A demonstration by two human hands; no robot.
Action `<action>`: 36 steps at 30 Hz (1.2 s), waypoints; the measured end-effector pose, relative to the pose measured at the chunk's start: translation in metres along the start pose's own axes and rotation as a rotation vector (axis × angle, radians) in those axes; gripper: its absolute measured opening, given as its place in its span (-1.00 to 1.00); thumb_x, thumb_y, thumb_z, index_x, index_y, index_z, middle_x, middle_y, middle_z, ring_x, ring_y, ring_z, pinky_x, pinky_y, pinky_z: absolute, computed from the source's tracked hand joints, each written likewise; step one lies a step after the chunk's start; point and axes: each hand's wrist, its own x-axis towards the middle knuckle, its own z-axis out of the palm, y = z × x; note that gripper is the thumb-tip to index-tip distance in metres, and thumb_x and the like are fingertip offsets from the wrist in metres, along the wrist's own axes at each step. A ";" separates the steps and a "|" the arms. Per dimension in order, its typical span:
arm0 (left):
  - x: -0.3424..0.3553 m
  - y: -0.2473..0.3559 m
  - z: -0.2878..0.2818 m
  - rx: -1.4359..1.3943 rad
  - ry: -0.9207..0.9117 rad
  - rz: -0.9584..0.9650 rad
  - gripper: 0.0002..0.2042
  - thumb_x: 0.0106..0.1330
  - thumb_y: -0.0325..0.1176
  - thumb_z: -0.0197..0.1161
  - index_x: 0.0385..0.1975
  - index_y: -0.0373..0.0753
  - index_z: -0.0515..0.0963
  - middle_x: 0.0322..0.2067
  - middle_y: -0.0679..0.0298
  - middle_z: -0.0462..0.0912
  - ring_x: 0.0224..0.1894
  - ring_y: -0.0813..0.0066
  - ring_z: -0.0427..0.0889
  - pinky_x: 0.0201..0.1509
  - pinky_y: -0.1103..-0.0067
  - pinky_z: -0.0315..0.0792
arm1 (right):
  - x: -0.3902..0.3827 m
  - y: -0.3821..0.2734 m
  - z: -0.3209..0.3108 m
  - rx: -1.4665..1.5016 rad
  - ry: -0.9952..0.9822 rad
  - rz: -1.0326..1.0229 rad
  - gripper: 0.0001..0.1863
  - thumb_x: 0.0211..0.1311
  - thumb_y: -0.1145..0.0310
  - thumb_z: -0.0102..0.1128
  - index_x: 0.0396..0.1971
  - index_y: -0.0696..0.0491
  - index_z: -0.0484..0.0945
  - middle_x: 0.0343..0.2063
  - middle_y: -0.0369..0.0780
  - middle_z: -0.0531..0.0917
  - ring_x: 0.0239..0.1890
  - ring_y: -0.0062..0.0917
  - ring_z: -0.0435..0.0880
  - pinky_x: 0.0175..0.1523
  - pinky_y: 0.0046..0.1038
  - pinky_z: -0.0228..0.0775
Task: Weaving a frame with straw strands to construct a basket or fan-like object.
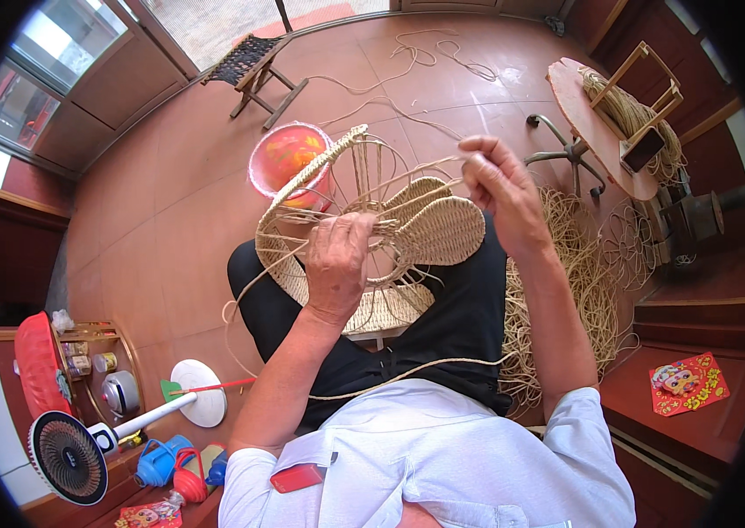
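A partly woven straw-cord piece [445,231] rests across my lap, with petal-like woven panels at its right. Its curved braided rim [306,176] rises toward the far left, and open strands run between the parts. My left hand [335,268] is closed on a bunch of these strands near the middle of the weave. Held up at the right, my right hand [506,192] pinches a straw cord [421,167] that stretches back toward the piece. From there a loose length trails over the floor. Another cord lies across my waist.
A pink-rimmed bucket [289,158] stands just beyond the weave, near a folding stool [258,75]. Right of my legs lies a heap of straw cord [557,308]. A round table [597,132] bears a cord coil and a phone [642,150]. A fan [70,458] stands lower left.
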 end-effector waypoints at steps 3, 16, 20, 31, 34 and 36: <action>0.007 -0.005 0.004 -0.110 -0.019 -0.072 -0.83 0.38 -0.46 0.33 -0.07 -0.19 0.63 -0.20 0.20 0.69 -0.13 0.17 0.68 0.03 0.30 0.55 | 0.015 -0.024 0.006 0.000 0.002 -0.174 -0.71 0.66 0.34 0.15 0.23 0.11 0.52 -0.27 -0.36 0.68 -0.32 -0.77 0.52 -0.21 -0.69 0.35; 0.014 0.009 0.009 -0.030 -0.044 -0.093 -0.87 0.37 -0.42 0.36 -0.14 -0.21 0.65 -0.24 0.18 0.60 -0.13 0.14 0.62 -0.01 0.23 0.52 | -0.023 0.064 0.067 -0.818 0.024 -0.301 -0.32 0.41 0.53 0.26 0.50 0.10 0.30 0.03 -0.03 0.78 -0.13 -0.20 0.85 -0.12 -0.23 0.67; 0.011 0.010 0.008 -0.078 -0.066 -0.148 -0.85 0.34 -0.47 0.33 -0.12 -0.23 0.67 -0.21 0.16 0.59 -0.10 0.09 0.61 0.02 0.22 0.51 | -0.007 0.080 0.083 -0.859 -0.011 -0.292 -0.23 0.42 0.54 0.13 0.60 0.11 0.13 0.09 0.17 0.69 -0.02 0.18 0.74 -0.01 0.06 0.63; 0.012 0.020 0.007 -0.055 0.036 -0.063 -0.78 0.34 -0.44 0.31 -0.04 -0.21 0.67 -0.12 0.20 0.63 -0.04 0.17 0.63 0.08 0.27 0.52 | -0.032 0.047 0.049 0.209 -0.055 0.268 -0.41 0.43 0.43 0.29 0.42 0.17 0.42 -0.35 -0.45 0.51 -0.53 -0.91 0.36 -0.53 -0.77 0.20; 0.021 0.021 0.022 -0.051 -0.134 0.128 -0.74 0.32 -0.42 0.26 0.00 -0.20 0.67 -0.07 0.22 0.67 0.03 0.21 0.62 0.18 0.31 0.50 | -0.045 0.027 -0.034 0.153 0.073 0.221 -0.34 0.35 0.38 0.35 0.43 0.14 0.43 -0.39 -0.50 0.46 -0.58 -0.95 0.24 -0.57 -0.82 0.01; 0.021 0.015 0.023 -0.054 -0.148 0.126 -0.74 0.31 -0.42 0.27 -0.01 -0.20 0.67 -0.07 0.22 0.68 0.03 0.22 0.62 0.18 0.30 0.50 | -0.055 0.008 -0.115 0.048 0.113 0.199 -0.26 0.31 0.37 0.35 0.49 0.13 0.35 -0.46 -0.54 0.41 -0.61 -0.96 0.22 -0.59 -0.82 0.01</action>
